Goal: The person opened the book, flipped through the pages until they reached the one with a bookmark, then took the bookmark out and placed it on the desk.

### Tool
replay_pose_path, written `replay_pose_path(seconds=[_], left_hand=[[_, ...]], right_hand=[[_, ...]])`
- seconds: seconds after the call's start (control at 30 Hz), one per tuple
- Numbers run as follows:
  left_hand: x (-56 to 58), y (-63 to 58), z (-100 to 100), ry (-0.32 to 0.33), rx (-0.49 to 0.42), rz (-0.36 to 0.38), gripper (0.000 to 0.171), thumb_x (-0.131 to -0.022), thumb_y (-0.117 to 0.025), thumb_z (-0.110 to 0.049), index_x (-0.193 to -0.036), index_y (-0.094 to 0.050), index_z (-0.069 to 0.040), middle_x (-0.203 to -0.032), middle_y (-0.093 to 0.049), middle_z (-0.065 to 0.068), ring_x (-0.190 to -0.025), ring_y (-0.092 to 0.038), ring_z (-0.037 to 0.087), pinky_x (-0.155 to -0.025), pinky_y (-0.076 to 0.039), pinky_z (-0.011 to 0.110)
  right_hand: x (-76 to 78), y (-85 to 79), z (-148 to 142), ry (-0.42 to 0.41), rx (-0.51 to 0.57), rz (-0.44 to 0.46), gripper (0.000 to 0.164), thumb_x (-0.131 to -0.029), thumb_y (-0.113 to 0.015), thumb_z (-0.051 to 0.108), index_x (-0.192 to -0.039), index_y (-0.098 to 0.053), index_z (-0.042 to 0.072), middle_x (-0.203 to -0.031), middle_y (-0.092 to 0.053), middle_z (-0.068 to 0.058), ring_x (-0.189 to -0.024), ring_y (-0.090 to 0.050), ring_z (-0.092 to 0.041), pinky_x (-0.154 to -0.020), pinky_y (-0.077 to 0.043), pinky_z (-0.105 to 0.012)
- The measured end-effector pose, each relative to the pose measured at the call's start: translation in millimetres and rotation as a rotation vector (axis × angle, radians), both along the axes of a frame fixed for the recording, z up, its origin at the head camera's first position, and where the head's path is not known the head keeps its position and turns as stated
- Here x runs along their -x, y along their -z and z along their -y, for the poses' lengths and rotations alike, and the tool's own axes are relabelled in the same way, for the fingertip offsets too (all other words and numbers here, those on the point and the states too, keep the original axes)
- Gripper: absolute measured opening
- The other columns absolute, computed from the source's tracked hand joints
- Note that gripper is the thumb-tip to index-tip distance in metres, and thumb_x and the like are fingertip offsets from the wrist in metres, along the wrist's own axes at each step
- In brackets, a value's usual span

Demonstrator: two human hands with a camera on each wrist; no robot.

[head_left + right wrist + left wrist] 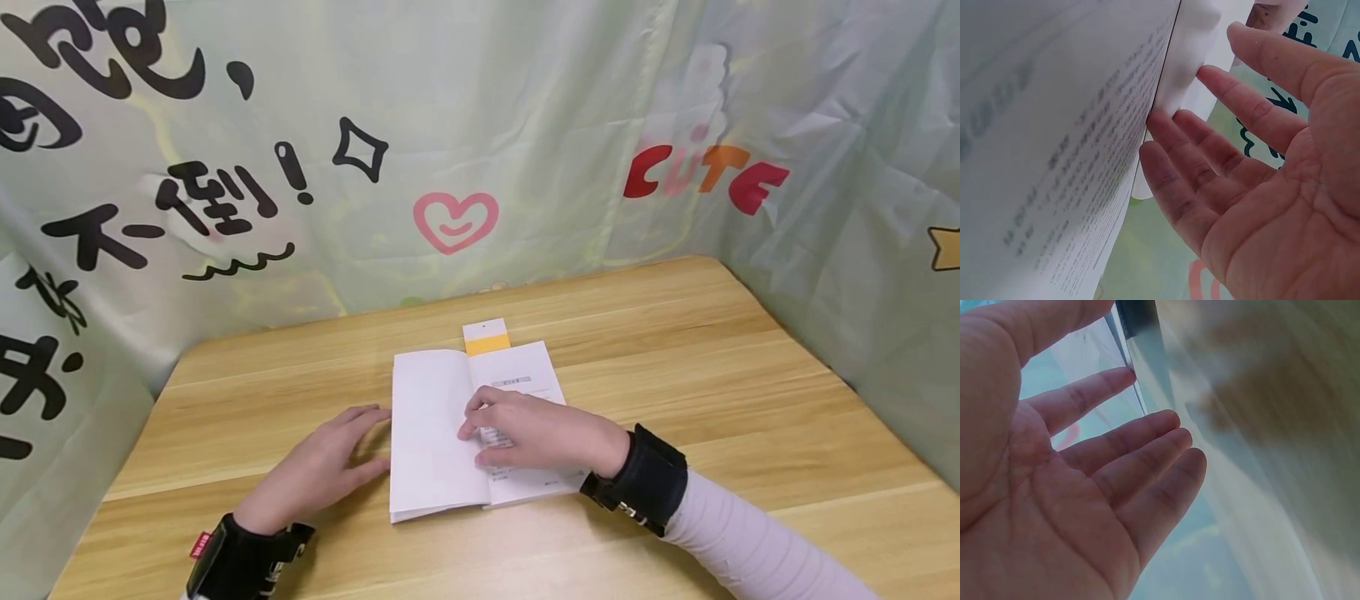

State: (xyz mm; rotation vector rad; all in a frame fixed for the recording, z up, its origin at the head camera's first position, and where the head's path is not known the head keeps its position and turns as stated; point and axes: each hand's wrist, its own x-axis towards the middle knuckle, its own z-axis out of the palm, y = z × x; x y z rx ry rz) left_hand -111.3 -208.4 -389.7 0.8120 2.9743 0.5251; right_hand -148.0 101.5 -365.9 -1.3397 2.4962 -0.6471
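Note:
An open book (435, 433) lies on the wooden table, its left page blank and its right page printed. At the book's left edge is my left hand (318, 471), fingers spread and relaxed; in the left wrist view the index fingertip meets the edge and the palm is bare. My right hand (536, 429) lies over the book near the centre fold, covering part of the print. In the right wrist view its fingers (1235, 94) are loosely extended, some tips touching the paper by the fold, with nothing gripped. A white and yellow bookmark-like card (486, 337) sticks out past the book's top.
The wooden table (675, 333) extends around the book on all sides. Behind it hangs a pale printed cloth (525, 108) with black characters, a pink heart and the word CUTE. Both wrists wear black straps (645, 479).

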Motion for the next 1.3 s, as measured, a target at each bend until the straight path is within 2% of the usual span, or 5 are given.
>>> replay_pose_path(seconds=[0.2,0.4,0.57,0.9,1.3], left_hand=[[-0.3,-4.6,2,-0.027,0.018,-0.005,0.062,-0.089,-0.068,-0.036,-0.143,-0.048,-0.011,-0.137,-0.049,0.016,-0.121,-0.049,0.031,-0.095,-0.042,0.047],[-2.5,-13.9,2,-0.028,0.043,-0.074,0.064,-0.090,-0.067,-0.035,-0.144,-0.047,-0.008,-0.136,-0.048,0.021,-0.119,-0.050,0.035,-0.091,-0.045,0.050],[-4.6,-17.6,-1,-0.016,0.032,-0.116,0.063,-0.091,-0.066,-0.033,-0.145,-0.044,-0.006,-0.138,-0.047,0.020,-0.120,-0.050,0.034,-0.092,-0.045,0.048],[-9.6,-15.0,-18,-0.018,0.009,-0.124,0.068,-0.091,-0.065,-0.038,-0.147,-0.042,-0.008,-0.145,-0.039,0.016,-0.122,-0.049,0.029,-0.088,-0.048,0.045],[-13.4,-3.1,-32,0.086,-0.005,-0.072,0.064,-0.092,-0.063,-0.040,-0.147,-0.044,-0.012,-0.155,-0.023,0.011,-0.137,-0.028,0.027,-0.099,-0.039,0.043]], right_hand=[[0.0,2.3,1,-0.005,0.002,-0.013,0.030,-0.091,-0.067,0.030,-0.117,-0.068,0.015,-0.124,-0.051,0.000,-0.097,-0.056,-0.010,-0.087,-0.043,-0.020],[-0.7,3.6,0,-0.029,0.019,-0.052,0.031,-0.091,-0.067,0.030,-0.118,-0.069,0.014,-0.122,-0.050,0.000,-0.084,-0.057,-0.006,-0.084,-0.043,-0.017],[-1.9,4.8,0,-0.029,0.016,-0.054,0.032,-0.091,-0.067,0.030,-0.119,-0.068,0.015,-0.123,-0.049,0.000,-0.084,-0.056,-0.005,-0.084,-0.043,-0.017],[-4.1,4.7,0,-0.023,-0.001,-0.047,0.032,-0.091,-0.067,0.032,-0.120,-0.068,0.017,-0.124,-0.048,0.002,-0.099,-0.049,-0.009,-0.087,-0.041,-0.019],[-4.7,3.7,0,-0.033,-0.018,-0.073,0.035,-0.092,-0.066,0.034,-0.122,-0.067,0.017,-0.126,-0.048,0.001,-0.108,-0.048,-0.010,-0.090,-0.041,-0.022]])
